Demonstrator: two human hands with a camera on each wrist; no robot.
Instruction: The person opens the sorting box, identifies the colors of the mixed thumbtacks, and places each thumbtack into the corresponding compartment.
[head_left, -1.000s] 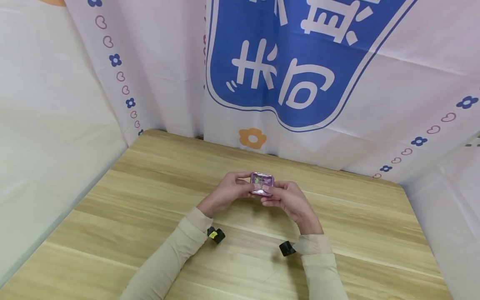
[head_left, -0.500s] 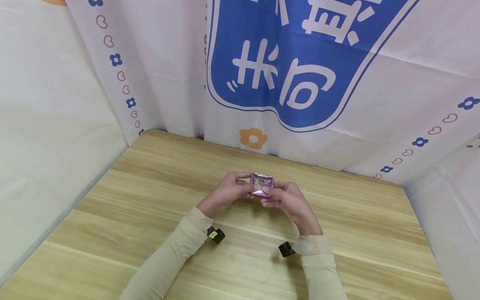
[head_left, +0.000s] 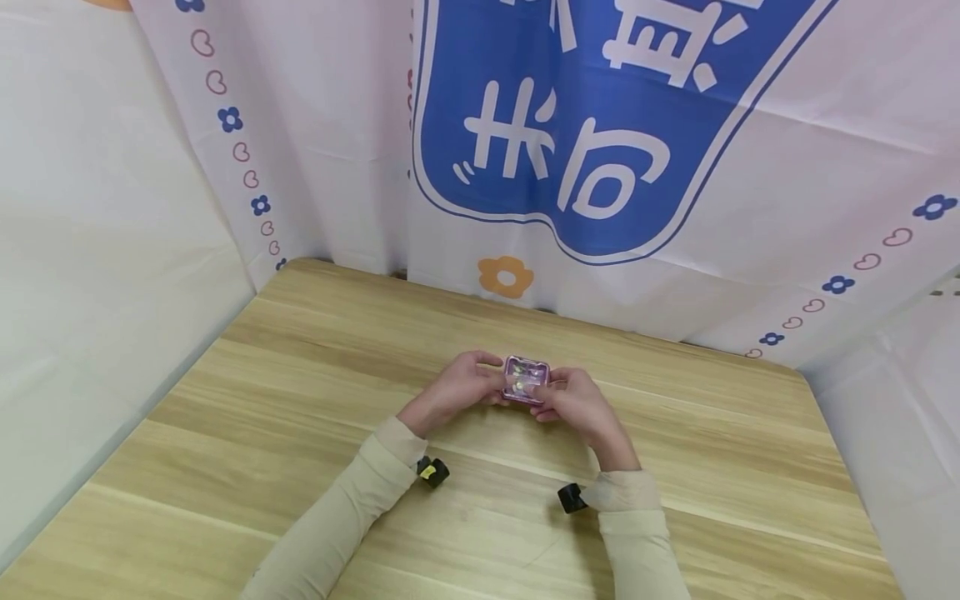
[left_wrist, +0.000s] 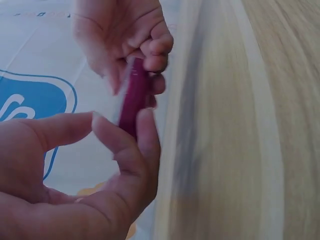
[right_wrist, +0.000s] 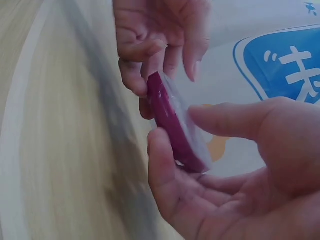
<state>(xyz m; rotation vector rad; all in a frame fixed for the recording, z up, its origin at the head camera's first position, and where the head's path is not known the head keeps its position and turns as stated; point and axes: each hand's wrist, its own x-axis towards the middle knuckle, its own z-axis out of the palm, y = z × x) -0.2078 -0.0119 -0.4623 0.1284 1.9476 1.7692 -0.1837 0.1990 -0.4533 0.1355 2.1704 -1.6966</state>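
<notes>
A small square pinkish-purple case (head_left: 527, 372) with a clear top is held above the table between both hands. Small greenish and pale bits show through its lid; what they are is too small to tell. My left hand (head_left: 467, 383) holds its left side, fingers against the edge and thumb near the lid. On the right side my right hand (head_left: 583, 404) grips it, thumb on the clear face and fingers beneath, as the right wrist view shows. Both wrist views show the case edge-on, its magenta side (left_wrist: 135, 100) blurred in the left one.
The wood-grain table (head_left: 480, 533) spreads under the hands. A white curtain with a blue printed sign (head_left: 525, 192) hangs along its back edge, and pale cloth (head_left: 112, 250) walls the left. Black wrist-worn cameras (head_left: 572, 498) stick out inward from both sleeves.
Both hands have lowered the case slightly toward the person and tipped it, so its clear top catches less glare and the contents show more plainly.
</notes>
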